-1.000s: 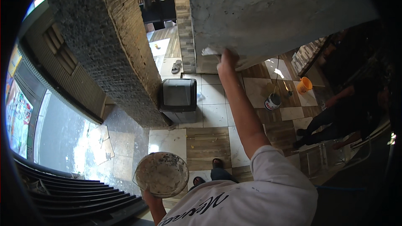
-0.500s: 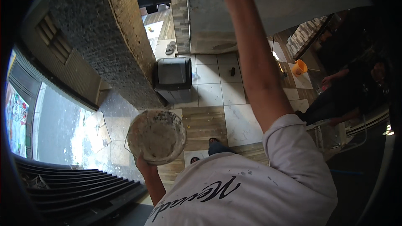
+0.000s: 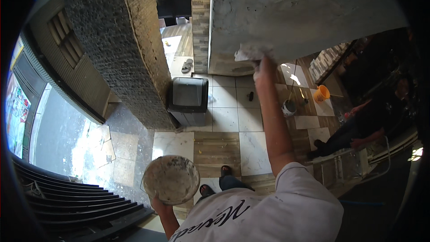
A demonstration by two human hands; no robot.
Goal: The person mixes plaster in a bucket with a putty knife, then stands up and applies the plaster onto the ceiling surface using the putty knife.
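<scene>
My left hand [image 3: 160,205] grips the near rim of a round, plaster-caked bucket [image 3: 171,180] with a thin wire handle, held low on my left side. With my arm stretched far forward, my right hand [image 3: 264,69] is closed on a trowel [image 3: 251,52], whose blade is coated in pale, wet-looking plaster. The trowel is at the lower part of a grey plastered wall [image 3: 304,13]; motion blurs its edge, so I cannot tell whether it touches. A darker, damp-looking patch shows on the wall above it.
A grey bin with a dark lid [image 3: 188,94] stands beside a rough stone pillar [image 3: 107,49]. An orange bucket [image 3: 321,94] and a smaller pail [image 3: 289,107] sit on the tiled floor to the right. Another person [image 3: 371,116] is at far right; dark slats [image 3: 80,201] lie lower left.
My right hand has come down from high on the wall to its lower part, with the plaster-loaded trowel now in view. The bucket in my left hand sits lower in the picture.
</scene>
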